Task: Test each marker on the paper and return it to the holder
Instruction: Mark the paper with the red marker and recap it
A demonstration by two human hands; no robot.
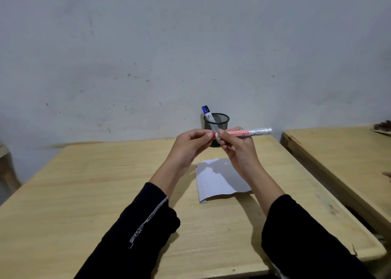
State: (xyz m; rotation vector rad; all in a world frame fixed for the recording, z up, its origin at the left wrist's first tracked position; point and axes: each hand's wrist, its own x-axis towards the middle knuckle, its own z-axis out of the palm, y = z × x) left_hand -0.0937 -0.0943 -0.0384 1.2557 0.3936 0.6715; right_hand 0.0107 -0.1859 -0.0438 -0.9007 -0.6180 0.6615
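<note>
Nearest to me, two black sleeves reach over the wooden table, whose front edge runs out of view at the bottom. Wide bare wood lies on the left, a narrower strip on the right up to the table's edge, and past a dark gap stands a second table. Between my forearms the paper lies flat, its near edge curled. Above it I hold both hands in the air. My right hand has its fingers wrapped round the barrel of a red marker, which lies level and juts out to the right. My left hand pinches the marker's red end between thumb and fingertips. Behind them the black mesh holder stands near the far edge, against the wall, with a blue marker leaning inside.
</note>
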